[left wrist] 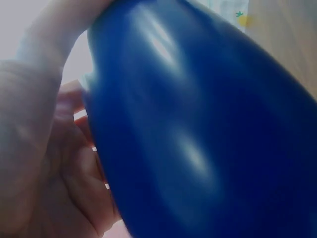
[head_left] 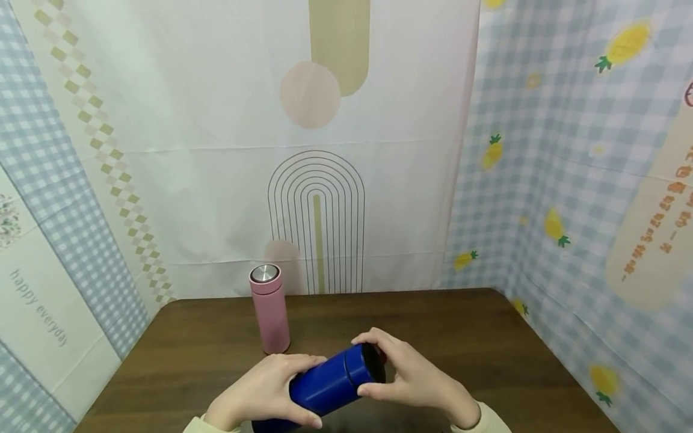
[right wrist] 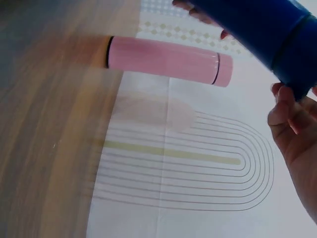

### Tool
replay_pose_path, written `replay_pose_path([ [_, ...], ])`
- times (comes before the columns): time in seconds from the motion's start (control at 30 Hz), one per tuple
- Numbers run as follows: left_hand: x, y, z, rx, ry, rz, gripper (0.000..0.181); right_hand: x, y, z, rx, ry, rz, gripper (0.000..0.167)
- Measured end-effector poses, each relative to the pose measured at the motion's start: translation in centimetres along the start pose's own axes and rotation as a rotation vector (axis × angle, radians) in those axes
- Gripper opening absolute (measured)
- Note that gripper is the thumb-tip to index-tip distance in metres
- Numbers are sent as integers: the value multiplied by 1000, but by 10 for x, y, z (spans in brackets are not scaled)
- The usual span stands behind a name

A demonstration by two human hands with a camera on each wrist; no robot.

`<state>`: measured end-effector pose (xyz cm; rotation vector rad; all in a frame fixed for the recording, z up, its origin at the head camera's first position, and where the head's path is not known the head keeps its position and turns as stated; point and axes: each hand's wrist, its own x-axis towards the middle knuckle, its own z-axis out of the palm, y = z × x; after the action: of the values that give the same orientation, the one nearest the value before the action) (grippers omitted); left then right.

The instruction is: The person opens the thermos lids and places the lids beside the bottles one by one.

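A blue bottle (head_left: 325, 386) is held tilted above the near part of the table, its dark end up and to the right. My left hand (head_left: 271, 388) grips its body, thumb on the near side; in the left wrist view the bottle (left wrist: 198, 124) fills most of the picture beside the palm (left wrist: 74, 183). My right hand (head_left: 414, 376) holds the bottle's upper end between thumb and fingers, and in the right wrist view this hand (right wrist: 297, 134) is at the banded end of the blue bottle (right wrist: 257, 29).
A pink bottle (head_left: 272, 319) with a silver-topped lid stands upright on the brown wooden table (head_left: 433, 325), behind my left hand. Patterned cloth (head_left: 406, 210) hangs behind the table, and checked cloth (head_left: 574, 180) hangs along the right side.
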<state>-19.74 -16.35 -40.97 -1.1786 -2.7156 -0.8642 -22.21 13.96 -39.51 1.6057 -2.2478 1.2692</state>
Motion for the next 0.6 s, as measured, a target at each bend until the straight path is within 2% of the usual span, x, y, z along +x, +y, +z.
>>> replay_pose_path([
  [0.1,0,1,1,26,-5,1,73,-2,2,1,-80,40,-4,57],
  [0.17,0,1,2,60,9,6,73,-4,4,1,-116,55,21,59],
  [0.3,0,-1,2,98,28,3,72,-8,6,1,-102,41,137,63],
  [0.4,2,-3,3,136,43,7,73,-9,8,2,-85,45,193,61],
  [0.6,7,-5,2,199,69,12,75,-6,12,2,-117,77,200,54],
])
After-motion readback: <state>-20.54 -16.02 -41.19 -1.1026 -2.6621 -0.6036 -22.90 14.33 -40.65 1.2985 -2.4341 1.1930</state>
